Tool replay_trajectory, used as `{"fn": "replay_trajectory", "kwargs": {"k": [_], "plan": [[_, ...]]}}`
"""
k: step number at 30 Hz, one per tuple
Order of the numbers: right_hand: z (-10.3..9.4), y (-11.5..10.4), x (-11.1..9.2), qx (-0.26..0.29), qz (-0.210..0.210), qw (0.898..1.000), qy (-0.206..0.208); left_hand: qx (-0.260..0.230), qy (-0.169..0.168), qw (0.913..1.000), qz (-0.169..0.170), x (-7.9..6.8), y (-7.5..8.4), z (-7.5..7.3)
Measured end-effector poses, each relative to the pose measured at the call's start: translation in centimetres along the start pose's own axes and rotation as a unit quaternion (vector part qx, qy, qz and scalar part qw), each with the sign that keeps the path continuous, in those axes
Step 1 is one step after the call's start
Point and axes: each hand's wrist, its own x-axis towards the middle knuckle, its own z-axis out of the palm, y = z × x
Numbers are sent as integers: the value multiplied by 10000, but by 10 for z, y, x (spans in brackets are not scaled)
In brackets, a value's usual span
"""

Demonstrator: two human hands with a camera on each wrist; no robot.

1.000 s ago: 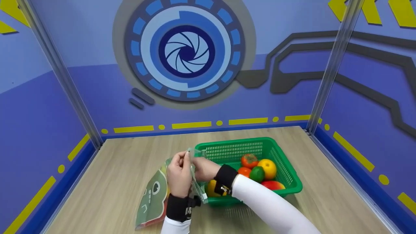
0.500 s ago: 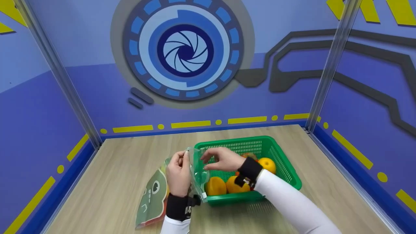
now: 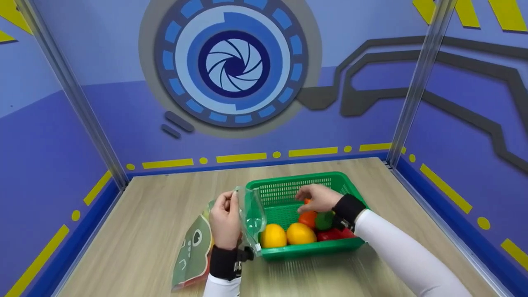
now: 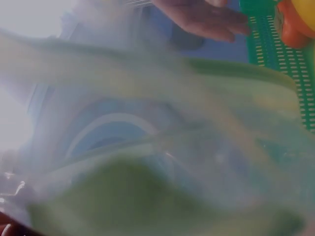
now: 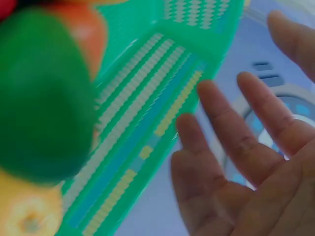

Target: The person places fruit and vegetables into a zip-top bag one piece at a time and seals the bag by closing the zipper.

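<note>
Left hand [image 3: 225,218] had the bag [image 3: 197,247] pinched by its top edge, thumb against curled fingers. Bag was on the table [image 3: 152,222] just left of the green basket [image 3: 313,249], its clear side lapping over the basket's left end from where I stood. Right hand [image 3: 319,198] was over the basket, fingers bent and apart, thumb clear of them — nothing in its grasp. Orange fruit [image 3: 307,220] was right below it, green fruit [image 3: 324,221] beside that, red fruit [image 3: 330,235] nearer the front, two yellow fruits [image 3: 273,236] at the front left.

Risks, my read: the bag hung on one pinch, so a slip or a knock could fold the limp mouth shut. The slider [image 3: 258,247] at its near corner could snag on the rim. Fruit sat close together and looked smooth, so a poor grab could roll one into its neighbour or slip out of the fingers.

Hard to see: wristband [image 3: 349,208] and sleeve covered the basket's right side, so no fruit count. Couldn't tell what was in the bag, or whether it touched the basket. Left wrist view was mostly blurred film — left fingertips not readable there. Right wrist view cut off the thumb side of the palm, and the green fruit was smeared.
</note>
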Motion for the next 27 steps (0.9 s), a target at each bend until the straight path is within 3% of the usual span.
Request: {"fn": "replay_trajectory", "kwargs": {"k": [12,21,27], "plan": [[8,18,-1,-652,949,9909,-701,-9,46,9999,107,0,0,-1],[14,19,-5,-1143,1028,9835,-957,31,1,9999,105,0,0,-2],[13,20,-3,-968,1069,9859,-854,23,-55,10000,9,0,2,-2]]}}
